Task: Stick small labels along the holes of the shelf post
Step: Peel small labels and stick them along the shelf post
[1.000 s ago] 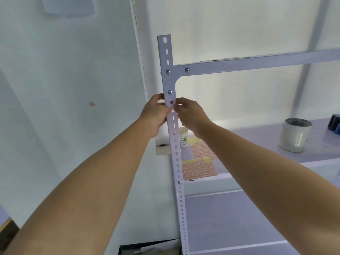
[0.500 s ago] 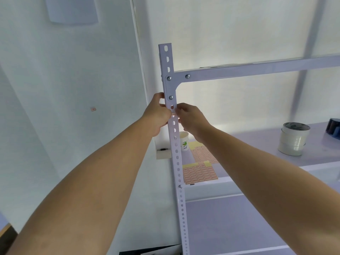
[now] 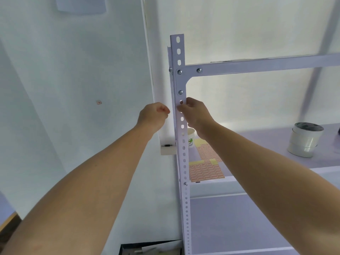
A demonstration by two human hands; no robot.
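The white shelf post (image 3: 184, 153) stands upright in the middle, with a row of holes down its front. My right hand (image 3: 197, 114) grips the post just below the corner bracket, its thumb pressed across the front by a hole. Any label under the thumb is hidden. My left hand (image 3: 153, 115) hovers a little left of the post, its fingers curled into a fist, not touching it. Two sheets of small red-edged labels (image 3: 206, 172) lie on the shelf (image 3: 276, 144) behind the post.
A paper cup (image 3: 191, 139) stands behind the post, and stacked tape rolls (image 3: 304, 141) sit on the shelf's right. The top crossbar (image 3: 257, 64) runs right from the post. One small label (image 3: 99, 102) is on the left wall. A dark box (image 3: 150, 248) lies below.
My left hand has let go of the post and drawn back to the left, fingers curling in. My right hand stays on the post at the same hole.
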